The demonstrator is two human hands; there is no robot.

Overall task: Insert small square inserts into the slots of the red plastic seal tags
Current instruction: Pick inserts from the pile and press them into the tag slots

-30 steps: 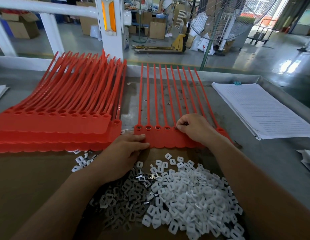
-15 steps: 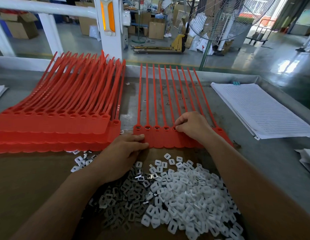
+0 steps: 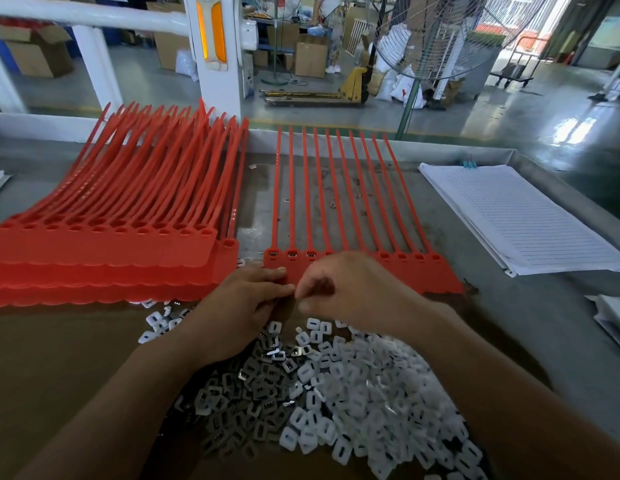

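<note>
At table centre: strip (image 3: 419, 271) of ten red seal tags, moulded plastic, joined edge to edge, lying flat. Flat scalloped flags nearest the person, thin ribbed straps running away. Small square slots (image 3: 292, 253) sit in a row where strap meets flag. The three at the left show something pale inside, and the middle ones are hidden by the hands.

Left hand (image 3: 246, 299) lies on the strip's left flags, fingers nearly straight, gripping nothing. Right hand (image 3: 350, 289) is over the middle flags with fingers curled, thumb and forefinger tips drawn together against the left fingertips. Cannot tell whether an insert is pinched there.

Inserts (image 3: 364, 393): loose heap just below the hands, small square white plastic frames with an oblong hole, grey metal-looking ones mixed in at left. Heap rests on brown card (image 3: 59, 358).

Left, touching the strip: tall stack (image 3: 104, 251) of the same red strips, straps curving upward. Right: pile of ruled white paper (image 3: 519, 216), print too small to read. Table (image 3: 530, 323) is dull grey metal, scuffed.

Beyond: white post (image 3: 215, 109) with orange reflector, wire-caged fan (image 3: 440, 36), yellow pallet jack (image 3: 350, 88).
</note>
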